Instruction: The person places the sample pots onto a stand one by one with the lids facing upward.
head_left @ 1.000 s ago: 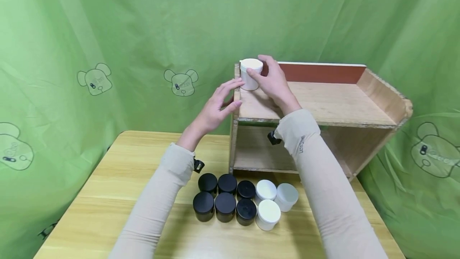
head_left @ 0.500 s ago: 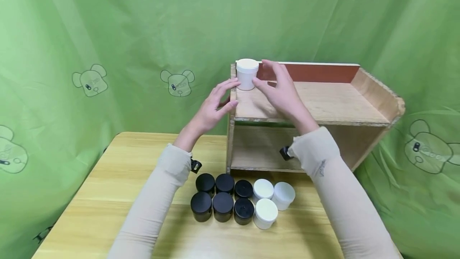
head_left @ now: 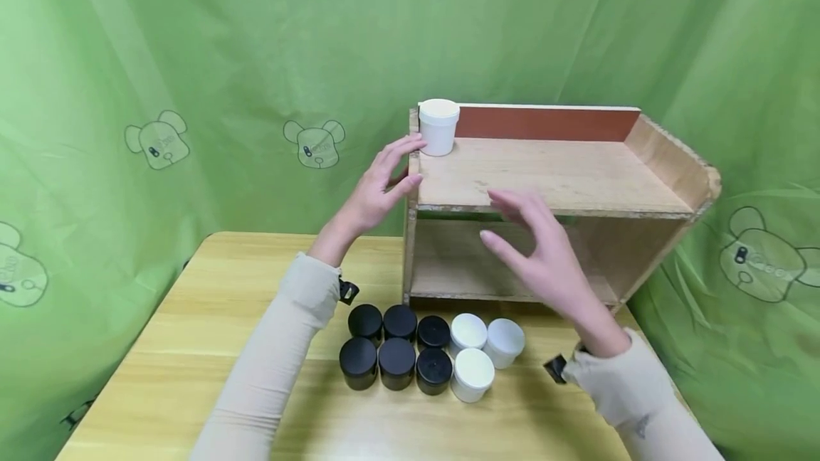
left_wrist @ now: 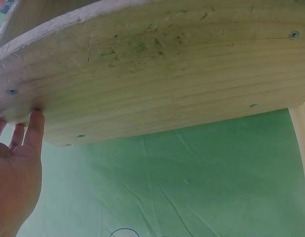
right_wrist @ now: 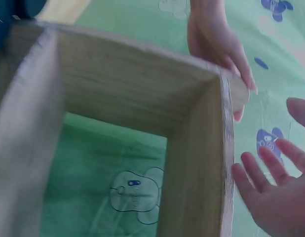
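A white lidded jar [head_left: 438, 128] stands upright at the left end of the wooden shelf's [head_left: 557, 213] upper board. My left hand [head_left: 376, 191] rests against the shelf's left side panel [left_wrist: 157, 74], fingers extended toward its top edge beside the jar. In the left wrist view those fingertips touch the panel's outer face. My right hand [head_left: 544, 255] is in the air before the shelf, thumb and fingers spread, holding nothing. In the right wrist view the same right hand [right_wrist: 283, 185] shows spread fingers near the shelf's edge.
Two rows of lidded jars stand on the wooden table [head_left: 218, 333] in front of the shelf: several black jars [head_left: 397, 360], two white jars [head_left: 472, 370] and one translucent jar [head_left: 504, 338]. A green cloth [head_left: 243, 41] hangs behind.
My right hand has let go of the white jar and moved right and down, away from it. The jar stays on the upper board. My left hand keeps its place against the side panel.
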Action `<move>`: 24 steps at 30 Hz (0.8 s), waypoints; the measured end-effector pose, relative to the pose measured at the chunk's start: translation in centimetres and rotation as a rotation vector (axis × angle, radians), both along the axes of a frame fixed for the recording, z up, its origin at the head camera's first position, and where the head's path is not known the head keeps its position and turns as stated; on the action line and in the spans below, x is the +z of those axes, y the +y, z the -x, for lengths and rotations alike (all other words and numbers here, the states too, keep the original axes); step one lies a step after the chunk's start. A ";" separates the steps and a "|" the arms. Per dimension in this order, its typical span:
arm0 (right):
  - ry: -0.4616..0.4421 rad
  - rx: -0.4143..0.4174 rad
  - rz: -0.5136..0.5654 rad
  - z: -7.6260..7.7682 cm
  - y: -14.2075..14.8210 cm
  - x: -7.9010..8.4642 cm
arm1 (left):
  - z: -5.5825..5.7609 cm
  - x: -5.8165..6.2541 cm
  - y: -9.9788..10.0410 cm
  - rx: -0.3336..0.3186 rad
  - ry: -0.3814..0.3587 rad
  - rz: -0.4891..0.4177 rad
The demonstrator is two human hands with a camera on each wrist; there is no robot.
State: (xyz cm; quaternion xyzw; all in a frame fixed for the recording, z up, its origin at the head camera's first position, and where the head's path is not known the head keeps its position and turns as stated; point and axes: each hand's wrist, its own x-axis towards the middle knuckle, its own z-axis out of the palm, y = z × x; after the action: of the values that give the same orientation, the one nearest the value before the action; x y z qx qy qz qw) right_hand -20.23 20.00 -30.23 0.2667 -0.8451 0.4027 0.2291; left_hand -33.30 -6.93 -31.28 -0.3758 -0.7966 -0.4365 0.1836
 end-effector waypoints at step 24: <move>-0.410 -0.054 -0.090 -2.4 8.3 -17.9 | 0.0 0.1 -0.1 0.001 -0.010 -0.003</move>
State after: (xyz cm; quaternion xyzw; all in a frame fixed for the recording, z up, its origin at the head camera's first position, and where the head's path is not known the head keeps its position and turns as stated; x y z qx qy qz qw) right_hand -17.80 28.34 -48.11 0.1661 -0.8980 0.4042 0.0509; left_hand -33.28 -7.02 -31.16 -0.3729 -0.7970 -0.4396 0.1802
